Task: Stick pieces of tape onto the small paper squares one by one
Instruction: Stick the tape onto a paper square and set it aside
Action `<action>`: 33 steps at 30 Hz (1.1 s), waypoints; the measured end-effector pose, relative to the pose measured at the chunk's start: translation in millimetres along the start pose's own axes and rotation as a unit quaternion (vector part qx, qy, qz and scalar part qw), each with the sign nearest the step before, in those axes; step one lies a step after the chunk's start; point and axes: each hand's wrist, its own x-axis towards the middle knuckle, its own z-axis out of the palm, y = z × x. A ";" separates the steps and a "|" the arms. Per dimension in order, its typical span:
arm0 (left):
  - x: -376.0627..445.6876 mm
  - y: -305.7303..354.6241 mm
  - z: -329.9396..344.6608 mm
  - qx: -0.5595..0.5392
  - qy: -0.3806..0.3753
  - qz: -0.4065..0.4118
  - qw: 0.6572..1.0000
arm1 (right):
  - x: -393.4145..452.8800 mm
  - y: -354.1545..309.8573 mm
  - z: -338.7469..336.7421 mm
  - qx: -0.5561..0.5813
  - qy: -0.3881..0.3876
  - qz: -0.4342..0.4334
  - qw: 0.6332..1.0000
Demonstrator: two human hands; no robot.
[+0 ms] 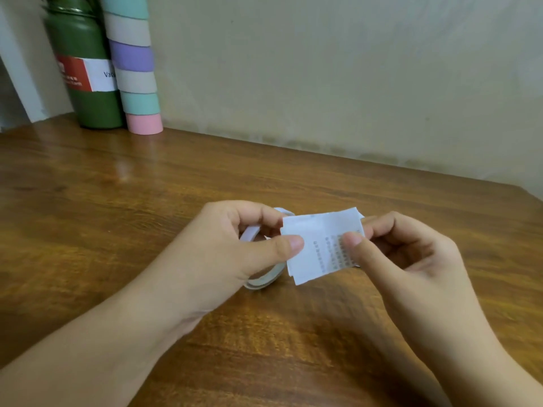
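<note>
Hanging between both hands above the surface [117, 201], the paper square [318, 245] faces the camera, its long axis running side to side and tilted slightly. Small print on its right half is too blurred to read. The left hand [235, 245] pinches the left edge between thumb and curled fingers; the right hand [405, 254] pinches the right edge likewise. A tape roll [264, 277] sits behind and under the left hand, mostly hidden. Far beyond the left hand stand a green bottle [88, 98] and stacked pastel rolls [135, 69].
</note>
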 end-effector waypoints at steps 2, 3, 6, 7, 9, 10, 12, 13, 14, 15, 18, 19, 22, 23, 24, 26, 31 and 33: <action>-0.3 -2.4 0.1 0.018 0.000 0.005 1.000 | -0.8 -0.2 1.6 -0.002 -0.001 -0.004 1.000; -0.5 -2.7 0.1 0.026 0.004 0.008 1.000 | -0.9 -0.3 2.4 -0.004 0.000 -0.006 1.000; -1.0 -0.3 1.9 0.040 0.005 0.007 0.999 | -1.0 0.1 3.7 -0.013 0.005 -0.014 1.000; -1.7 0.8 2.9 0.042 0.010 0.009 0.999 | -1.2 0.0 4.0 -0.012 0.006 -0.016 1.000; -2.7 2.6 4.7 0.051 0.028 0.016 0.998 | -1.6 -0.3 4.3 -0.006 0.009 -0.018 1.000; -3.3 3.5 5.4 0.061 0.036 0.019 0.997 | -2.0 -0.3 4.3 -0.006 0.010 -0.018 1.000; -4.3 4.7 6.4 0.080 0.044 0.024 0.996 | -2.5 -0.5 4.3 -0.007 0.008 -0.015 1.000; -4.5 4.9 6.3 0.086 0.046 0.027 0.995 | -2.6 -0.8 4.3 -0.005 0.005 -0.012 1.000; -4.4 5.0 6.1 0.091 0.048 0.028 0.994 | -2.4 -0.7 4.4 -0.001 0.003 -0.008 1.000; -4.4 5.3 5.8 0.094 0.049 0.028 0.994 | -2.5 -0.9 4.2 0.006 0.002 -0.004 1.000; -4.8 5.7 6.2 0.104 0.050 0.030 0.993 | -2.5 -1.3 4.0 0.010 -0.003 0.001 1.000; -5.3 6.4 6.2 0.107 0.050 0.030 0.993 | -2.6 -1.2 4.1 0.005 -0.005 0.003 1.000; -5.6 7.4 6.7 0.111 0.050 0.031 0.992 | -2.7 -0.9 3.3 0.007 -0.001 0.007 1.000; -5.7 7.7 6.9 0.112 0.050 0.031 0.992 | -2.9 -1.4 3.3 0.012 0.001 0.008 1.000; -5.6 7.5 7.0 0.114 0.050 0.033 0.992 | -3.1 -2.3 3.8 0.016 0.002 0.009 1.000; -5.7 7.1 6.9 0.119 0.052 0.036 0.991 | -3.4 -4.3 4.6 0.017 0.000 0.011 1.000; -6.1 7.5 8.1 0.127 0.055 0.041 0.989 | -3.7 -6.0 5.6 0.027 -0.004 0.018 0.999; -5.6 6.5 8.3 0.132 0.060 0.046 0.988 | -4.0 -6.3 6.0 0.040 0.000 0.020 0.999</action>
